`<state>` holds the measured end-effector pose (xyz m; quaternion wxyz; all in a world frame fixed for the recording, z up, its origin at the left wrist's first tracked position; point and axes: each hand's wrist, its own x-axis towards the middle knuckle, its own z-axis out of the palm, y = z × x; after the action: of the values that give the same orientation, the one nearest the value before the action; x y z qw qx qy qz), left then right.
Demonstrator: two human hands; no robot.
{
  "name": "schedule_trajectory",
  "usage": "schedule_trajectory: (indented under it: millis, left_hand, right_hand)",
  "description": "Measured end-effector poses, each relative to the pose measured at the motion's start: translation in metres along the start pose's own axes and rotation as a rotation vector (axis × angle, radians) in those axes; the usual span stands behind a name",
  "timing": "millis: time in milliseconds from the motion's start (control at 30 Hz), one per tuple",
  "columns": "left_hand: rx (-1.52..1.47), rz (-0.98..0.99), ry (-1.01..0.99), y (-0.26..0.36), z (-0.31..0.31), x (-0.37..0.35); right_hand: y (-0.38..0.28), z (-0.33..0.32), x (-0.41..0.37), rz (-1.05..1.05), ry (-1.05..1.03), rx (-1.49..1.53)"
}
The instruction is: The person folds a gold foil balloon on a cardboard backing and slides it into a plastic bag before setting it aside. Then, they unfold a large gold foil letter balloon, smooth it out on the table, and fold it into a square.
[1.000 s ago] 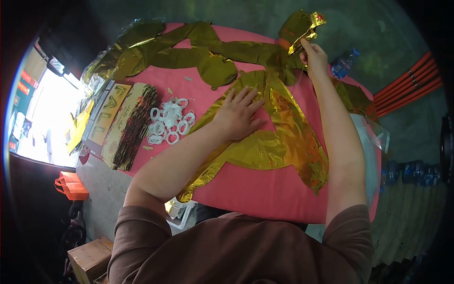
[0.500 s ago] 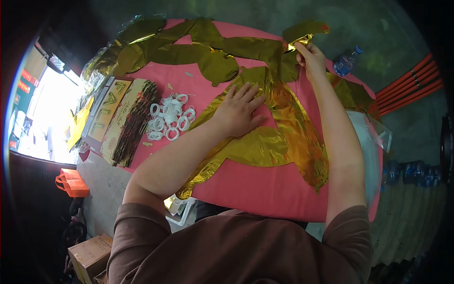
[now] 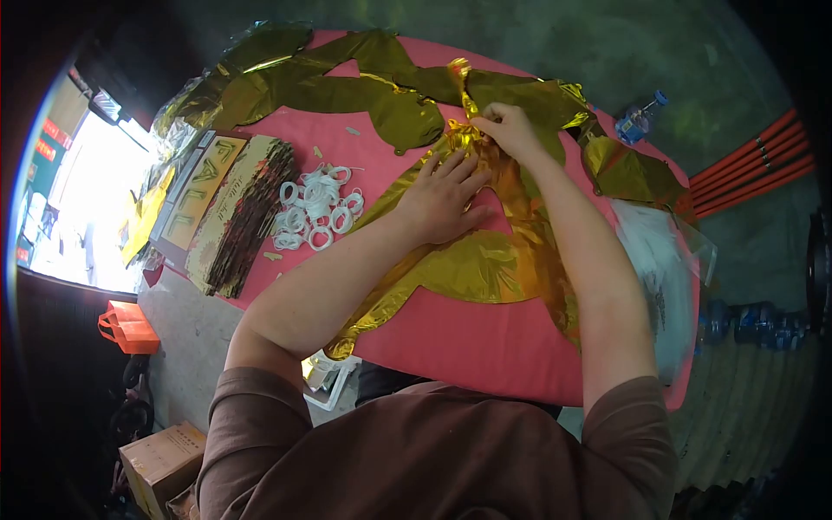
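Note:
A flat, uninflated gold foil balloon [image 3: 472, 270] lies across the pink-covered table [image 3: 485, 351] in front of me. My left hand [image 3: 444, 198] rests palm down on it, fingers spread. Just beyond, my right hand [image 3: 510, 132] has its fingers closed in a pinch on the balloon's gathered, crinkled top edge. A twisted strip of gold foil [image 3: 465, 87] stands up beside the right fingertips. What exactly lies between those fingertips is partly hidden. Left of my left hand is a heap of small white ribbon coils [image 3: 318, 204].
More flat gold foil balloons [image 3: 407, 121] run along the far edge. A stack of printed cards [image 3: 243, 212] lies at the left, by a card reading FALL [image 3: 201, 191]. Clear plastic bags [image 3: 652, 277] and a water bottle [image 3: 640, 119] are at the right; an orange bag [image 3: 130, 328] is on the floor.
My right hand has come left and nearer to my left hand, drawing foil from the far right into a bunch. My left hand has stayed in place.

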<state>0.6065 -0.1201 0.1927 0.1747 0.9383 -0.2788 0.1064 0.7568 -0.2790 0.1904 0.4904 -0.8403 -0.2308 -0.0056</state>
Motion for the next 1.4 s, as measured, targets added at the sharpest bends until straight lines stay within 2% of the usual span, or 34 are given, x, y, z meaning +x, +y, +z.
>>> schedule_trajectory:
  millis: [133,167,200,233,267,300,367,433,500,533,567,600,633,700,767,833,1000,1067,1133,1167,1233,1300,1367,1400]
  left_hand:
    - [-0.161,-0.023,0.03,-0.008,0.0,0.002]
    - [-0.232,-0.038,0.093,-0.01,0.002,0.004]
    - [-0.301,-0.052,0.158,-0.013,0.003,0.007]
    - [-0.294,-0.049,0.161,-0.012,-0.003,0.011]
    - [-0.231,-0.081,0.163,-0.01,-0.008,0.017]
    - [-0.17,-0.115,0.161,-0.01,-0.014,0.023]
    - [-0.074,-0.095,0.2,-0.027,-0.008,0.045]
    - [0.023,-0.072,0.245,-0.043,-0.001,0.061]
    - [0.181,-0.123,0.201,-0.052,0.005,0.074]
    - [0.18,-0.116,0.205,-0.057,0.006,0.08]
    - [0.023,-0.174,0.192,-0.064,0.007,0.086]
    - [-0.133,-0.232,0.178,-0.069,0.01,0.091]
    - [-0.131,-0.225,0.179,-0.065,0.005,0.094]
    - [-0.529,-0.597,0.307,-0.058,-0.002,0.098]
    - [-0.549,-0.598,0.382,-0.061,0.0,0.104]
    - [-0.867,-0.726,0.163,-0.066,0.0,0.108]
    - [-0.936,-0.73,0.291,-0.073,0.012,0.108]
    - [-0.947,-0.744,0.316,-0.07,0.007,0.106]
    - [-1.134,-0.806,0.381,-0.068,0.004,0.106]
    - [-1.135,-0.805,0.38,-0.073,0.008,0.108]
    - [-1.421,-0.85,0.462,-0.086,0.013,0.113]
    - [-1.455,-0.843,0.462,-0.083,-0.003,0.112]
    - [-1.513,-0.902,0.623,-0.087,-0.011,0.119]
    - [-1.564,-0.856,0.65,-0.101,-0.009,0.124]
  right_hand:
    - [0.001,0.011,0.003,0.069,0.04,0.041]
    - [0.003,0.011,0.002,0.09,0.039,0.059]
    - [0.004,0.012,0.001,0.084,0.041,0.061]
    - [0.003,0.012,0.001,-0.015,0.055,0.002]
    - [0.003,0.012,0.001,-0.113,0.068,-0.058]
    - [0.003,0.012,0.002,-0.115,0.068,-0.055]
    - [-0.003,0.01,0.001,0.038,0.015,-0.023]
    - [-0.001,0.012,0.003,0.047,0.028,0.017]
    - [0.003,0.007,0.006,0.059,0.044,0.052]
    - [-0.002,0.005,0.004,0.149,0.022,0.191]
    - [-0.006,0.002,0.001,0.239,0.001,0.331]
    - [-0.01,-0.001,-0.002,0.235,0.008,0.329]
    - [-0.013,-0.003,-0.005,0.265,0.001,0.329]
    - [-0.014,-0.001,-0.004,0.295,-0.003,0.333]
    - [-0.009,0.006,-0.003,0.206,0.0,0.194]
    - [-0.006,0.006,-0.002,0.22,-0.009,0.207]
    - [0.015,0.002,0.005,0.157,-0.005,0.33]
    - [0.007,-0.005,0.004,0.33,0.089,0.409]
    - [-0.001,-0.022,0.006,0.317,0.166,0.351]
    - [-0.007,-0.034,0.007,0.303,0.241,0.293]
    - [-0.022,-0.072,0.012,0.292,0.375,0.221]
    - [-0.019,-0.124,0.019,0.189,0.443,0.281]
    - [-0.028,-0.171,0.02,0.178,0.609,0.383]
    - [-0.026,-0.199,0.021,0.134,0.641,0.392]
